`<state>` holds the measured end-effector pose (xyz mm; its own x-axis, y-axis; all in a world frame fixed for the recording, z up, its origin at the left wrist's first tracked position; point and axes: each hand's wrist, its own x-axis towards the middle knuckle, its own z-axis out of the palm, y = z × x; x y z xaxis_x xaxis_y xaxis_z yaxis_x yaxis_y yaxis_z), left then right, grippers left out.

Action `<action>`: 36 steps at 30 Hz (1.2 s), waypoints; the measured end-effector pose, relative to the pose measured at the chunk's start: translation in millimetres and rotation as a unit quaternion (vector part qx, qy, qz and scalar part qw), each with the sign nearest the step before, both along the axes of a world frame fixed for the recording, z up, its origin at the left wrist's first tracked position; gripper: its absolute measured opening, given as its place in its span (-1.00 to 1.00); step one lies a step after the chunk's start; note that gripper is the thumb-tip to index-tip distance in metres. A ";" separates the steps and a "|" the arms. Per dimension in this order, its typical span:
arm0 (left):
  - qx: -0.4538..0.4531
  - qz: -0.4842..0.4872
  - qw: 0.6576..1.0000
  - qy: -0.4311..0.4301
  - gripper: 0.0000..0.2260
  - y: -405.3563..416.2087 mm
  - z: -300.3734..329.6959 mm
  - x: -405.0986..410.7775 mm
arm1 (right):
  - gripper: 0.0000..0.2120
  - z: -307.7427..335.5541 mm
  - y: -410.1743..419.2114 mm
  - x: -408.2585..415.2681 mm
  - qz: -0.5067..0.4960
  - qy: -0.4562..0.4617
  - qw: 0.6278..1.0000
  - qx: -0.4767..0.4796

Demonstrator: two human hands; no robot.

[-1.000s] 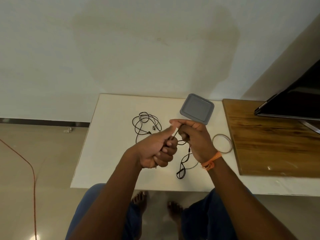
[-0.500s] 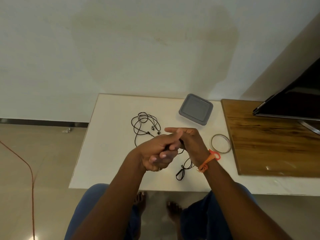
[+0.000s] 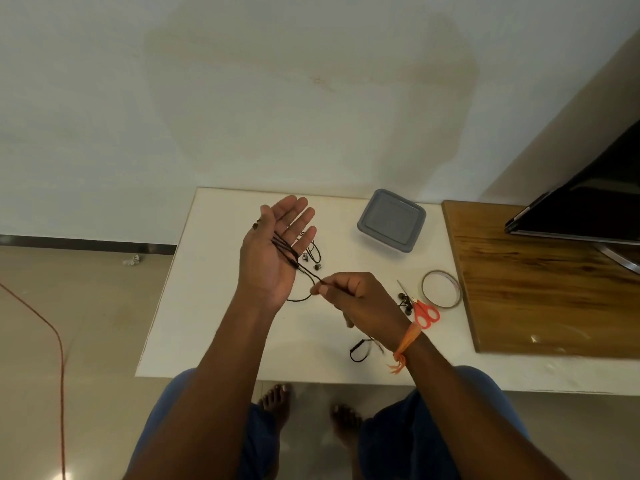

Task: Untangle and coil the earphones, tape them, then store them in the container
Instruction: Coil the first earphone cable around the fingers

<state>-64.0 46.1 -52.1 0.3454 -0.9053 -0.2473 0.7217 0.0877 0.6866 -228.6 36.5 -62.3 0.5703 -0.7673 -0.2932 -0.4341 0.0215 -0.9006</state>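
Pinched between thumb and forefinger, my right hand (image 3: pixel 349 292) has its grip on the black earphone cable (image 3: pixel 304 271), just beside the flat, upturned left hand (image 3: pixel 277 251). That left grip is slack, fingers straight, with several turns of cable lying across the palm. A loose loop of the same cable (image 3: pixel 358 351) trails below my right wrist onto the counter (image 3: pixel 214 299). I judge the coiling is under way; I want each turn laid snug beside the last with even tension, no kinks. Near my right wrist lie orange-handled scissors (image 3: pixel 424 311), and just beyond them the tape roll (image 3: pixel 441 289). Farther back, the grey container (image 3: pixel 391 220) sits with its lid on.
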 end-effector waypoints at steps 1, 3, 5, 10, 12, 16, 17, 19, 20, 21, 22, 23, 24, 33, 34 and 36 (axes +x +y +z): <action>0.011 0.005 1.000 -0.028 -0.64 0.1 -0.8 -2.7 | -0.81 -0.8 0.6 -0.3 0.016 0.018 1.000 -0.016; 0.041 0.006 0.992 -0.122 -0.70 0.1 -1.6 -7.1 | -0.84 -3.0 0.6 -3.0 0.037 0.038 0.998 -0.038; 0.069 -0.017 0.966 -0.248 -0.72 1.0 -2.6 -8.8 | -0.84 -2.0 -1.3 -7.0 0.035 0.033 0.998 -0.048; 0.103 -0.213 0.807 -0.541 -0.68 10.9 -4.0 -15.7 | -0.85 4.3 -15.1 -21.8 -0.067 -0.071 0.994 0.054; 0.117 -0.280 0.743 -0.596 -0.57 13.2 -4.8 -21.7 | -0.78 5.4 -20.9 -27.2 -0.081 -0.113 0.985 0.106; 0.149 -0.249 0.731 -0.618 -0.51 10.0 -9.6 -23.8 | -0.84 6.2 -23.9 -33.4 -0.075 -0.127 0.974 0.172; 0.152 -0.235 0.751 -0.598 -0.51 10.1 -10.9 -23.5 | -0.84 6.5 -23.5 -33.1 -0.074 -0.125 0.974 0.174; 0.152 -0.210 0.780 -0.570 -0.50 10.5 -12.8 -24.8 | -0.86 6.0 -22.1 -30.7 -0.083 -0.118 0.978 0.154; 0.153 -0.197 0.787 -0.564 -0.49 10.9 -13.2 -26.5 | -0.87 5.0 -21.0 -28.8 -0.089 -0.105 0.982 0.132; 0.155 -0.181 0.798 -0.554 -0.48 10.6 -12.5 -28.5 | -0.86 3.7 -19.7 -26.6 -0.093 -0.082 0.988 0.095; 0.159 -0.160 0.813 -0.537 -0.47 10.0 -12.1 -30.2 | -0.83 2.1 -17.9 -24.5 -0.095 -0.054 0.993 0.052; 0.164 -0.138 0.831 -0.514 -0.47 9.0 -11.3 -31.6 | -0.81 0.5 -15.6 -22.6 -0.099 -0.031 0.994 0.015; 0.168 -0.119 0.843 -0.497 -0.48 8.1 -11.1 -32.2 | -0.80 -0.8 -13.1 -20.4 -0.109 -0.020 0.994 -0.008; 0.181 -0.035 0.768 -0.613 -0.49 6.2 -27.7 -29.6 | -0.85 4.8 0.1 -6.0 -0.134 -0.053 0.989 -0.044; 0.168 -0.044 0.756 -0.631 -0.51 6.3 -29.2 -29.5 | -0.86 5.4 -0.9 -5.9 -0.130 -0.060 0.989 -0.037; 0.139 -0.075 0.726 -0.669 -0.54 7.3 -31.8 -29.7 | -0.88 5.8 -3.7 -7.5 -0.135 -0.070 0.987 -0.044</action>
